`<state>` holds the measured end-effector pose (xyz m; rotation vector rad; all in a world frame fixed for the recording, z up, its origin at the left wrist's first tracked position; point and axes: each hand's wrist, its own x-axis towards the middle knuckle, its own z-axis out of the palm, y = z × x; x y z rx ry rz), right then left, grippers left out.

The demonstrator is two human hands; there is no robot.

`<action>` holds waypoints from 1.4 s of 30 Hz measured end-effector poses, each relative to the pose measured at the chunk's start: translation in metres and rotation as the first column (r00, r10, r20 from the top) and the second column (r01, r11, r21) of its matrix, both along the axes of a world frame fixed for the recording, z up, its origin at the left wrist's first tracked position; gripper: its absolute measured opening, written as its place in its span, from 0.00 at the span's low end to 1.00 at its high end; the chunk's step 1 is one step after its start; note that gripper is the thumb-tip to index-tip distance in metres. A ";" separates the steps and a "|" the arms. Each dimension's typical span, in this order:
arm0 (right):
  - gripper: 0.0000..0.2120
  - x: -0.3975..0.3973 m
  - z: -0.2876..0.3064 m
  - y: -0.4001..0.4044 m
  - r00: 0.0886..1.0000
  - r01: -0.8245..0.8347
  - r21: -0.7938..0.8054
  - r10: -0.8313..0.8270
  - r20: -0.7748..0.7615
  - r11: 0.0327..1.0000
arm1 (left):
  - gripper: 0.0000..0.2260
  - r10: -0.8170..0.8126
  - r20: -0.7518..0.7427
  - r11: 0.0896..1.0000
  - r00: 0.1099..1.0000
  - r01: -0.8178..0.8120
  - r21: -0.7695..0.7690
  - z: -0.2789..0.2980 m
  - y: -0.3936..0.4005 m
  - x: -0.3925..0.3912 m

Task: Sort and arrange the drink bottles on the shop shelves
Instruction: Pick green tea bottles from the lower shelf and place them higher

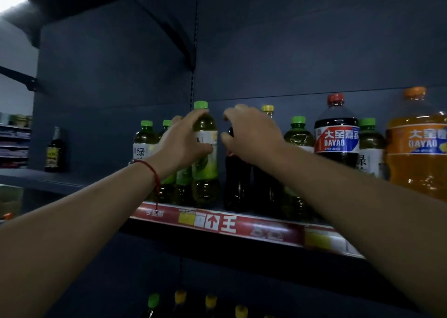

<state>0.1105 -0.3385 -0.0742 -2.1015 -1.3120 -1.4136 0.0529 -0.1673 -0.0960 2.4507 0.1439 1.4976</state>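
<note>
My left hand [183,141] grips a green-capped green tea bottle [205,167] standing at the front of the shelf [242,228]. Two more green tea bottles [144,143] stand to its left, partly behind my wrist. My right hand [251,133] is curled over the top of a dark cola bottle [235,184], hiding its cap. A yellow-capped bottle [267,108] shows behind that hand. Further right stand a green tea bottle [298,136], a large red-capped Dayao cola bottle [336,133], another green tea bottle [370,145] and a large orange Dayao bottle [416,148].
A lone dark bottle [54,152] stands on the shelf section to the left. Several yellow and green caps [180,296] show on the shelf below. A red price strip runs along the shelf edge. Other shop shelves [14,145] are far left.
</note>
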 end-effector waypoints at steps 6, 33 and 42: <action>0.30 0.031 0.054 0.012 0.973 0.221 -0.149 -0.227 -0.028 0.964 | 0.39 -0.074 -0.097 0.997 0.992 0.076 0.014 -0.015 0.006 0.026; 0.12 -0.006 0.010 -0.046 0.770 -0.371 0.498 0.560 -0.307 0.784 | 0.20 -0.427 -0.033 0.873 0.904 0.402 -0.276 -0.062 -0.087 -0.035; 0.12 -0.052 -0.065 -0.103 0.478 -0.367 0.665 0.745 -0.466 0.651 | 0.16 -0.635 0.100 0.607 0.766 0.575 -0.549 -0.139 -0.146 -0.073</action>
